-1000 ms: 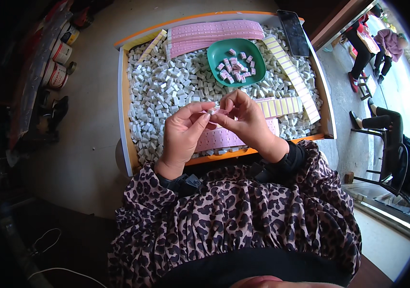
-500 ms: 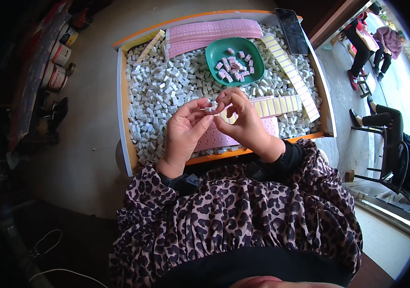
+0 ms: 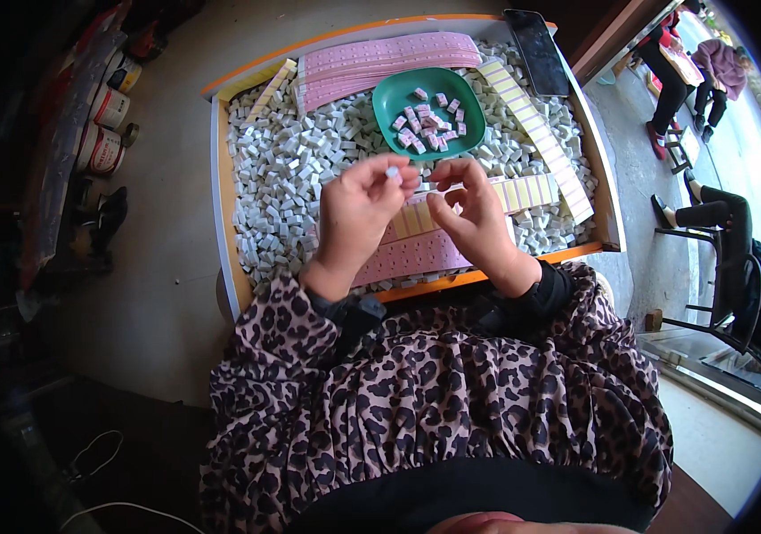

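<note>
My left hand (image 3: 358, 222) pinches a small white block (image 3: 392, 173) between its fingertips, above the middle of a shallow box (image 3: 223, 214). To its right, my right hand (image 3: 478, 222) has its fingers curled with thumb and forefinger apart; I see nothing between them. Small white blocks (image 3: 287, 178) fill the box in a loose heap. Just beyond my hands, a green bowl (image 3: 382, 116) holds several blocks with pink markings (image 3: 429, 120). Under my hands lie a pink perforated sheet (image 3: 416, 255) and a strip of yellow labels (image 3: 523, 193).
A stack of pink sheets (image 3: 380, 64) lies along the box's far side. Another yellow label strip (image 3: 536, 133) slants down the right, and a short one (image 3: 271, 91) lies far left. A dark phone (image 3: 536, 53) rests at the far right corner. Cans (image 3: 111, 107) stand left; people sit outside, right.
My hands have drawn apart from each other. The left hand has tilted and lifted slightly with the white block; the right has shifted a little to the right.
</note>
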Demonstrator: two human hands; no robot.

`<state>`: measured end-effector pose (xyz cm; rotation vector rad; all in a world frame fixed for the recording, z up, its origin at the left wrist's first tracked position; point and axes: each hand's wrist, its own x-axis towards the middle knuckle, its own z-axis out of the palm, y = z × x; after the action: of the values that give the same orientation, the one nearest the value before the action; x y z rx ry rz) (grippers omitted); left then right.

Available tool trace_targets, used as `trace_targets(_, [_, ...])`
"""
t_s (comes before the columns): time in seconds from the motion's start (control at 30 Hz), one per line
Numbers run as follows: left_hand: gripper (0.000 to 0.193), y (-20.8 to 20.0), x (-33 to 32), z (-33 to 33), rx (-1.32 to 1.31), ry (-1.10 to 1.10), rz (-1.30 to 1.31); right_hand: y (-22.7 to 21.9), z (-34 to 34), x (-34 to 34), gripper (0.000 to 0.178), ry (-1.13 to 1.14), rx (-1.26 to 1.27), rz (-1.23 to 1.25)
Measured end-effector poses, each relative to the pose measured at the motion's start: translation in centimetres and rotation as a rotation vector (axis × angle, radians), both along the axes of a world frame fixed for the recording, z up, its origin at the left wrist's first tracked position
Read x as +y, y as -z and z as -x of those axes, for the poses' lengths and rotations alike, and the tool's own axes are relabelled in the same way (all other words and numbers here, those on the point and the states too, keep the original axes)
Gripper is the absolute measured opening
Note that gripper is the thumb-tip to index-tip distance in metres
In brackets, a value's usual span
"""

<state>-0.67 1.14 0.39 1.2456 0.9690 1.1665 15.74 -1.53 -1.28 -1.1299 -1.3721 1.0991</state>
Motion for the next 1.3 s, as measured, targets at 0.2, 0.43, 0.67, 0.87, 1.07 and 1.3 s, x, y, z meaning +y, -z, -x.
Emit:
trace_targets(0.2, [0.023, -1.5, 5.5, -1.4, 0.175, -0.211, -0.384, 0.4, -0.4, 0.0, 0.026, 0.041, 0.014, -0.001])
trace_targets(0.43, [0.011, -0.5, 0.0, 3.4, 0.663, -0.13, -0.395, -0.4, 1.1, 0.6, 0.026, -0.077, -0.606, -0.396])
trace_targets(0.67, [0.009, 3.0, -2.4, 4.2, 0.826, -0.174, -0.449, 1.5, 3.1, 1.7, 0.024, -0.231, -0.889, -0.535])
trace_targets(0.87, [0.008, 3.5, -2.1, 4.2, 0.87, -0.185, -0.45, 1.0, 2.8, 1.0, 0.02, -0.302, -1.013, -0.557])
trace_targets(1.07, [0.008, 3.2, -2.0, 4.2, 0.862, -0.169, -0.421, 0.5, 1.4, 0.8, 0.027, -0.379, -0.936, -0.614])
trace_targets(1.3, [0.009, 2.0, -1.1, 4.4, 0.886, -0.136, -0.376, 0.4, -1.1, 0.6, 0.043, -0.461, -0.338, -0.333])
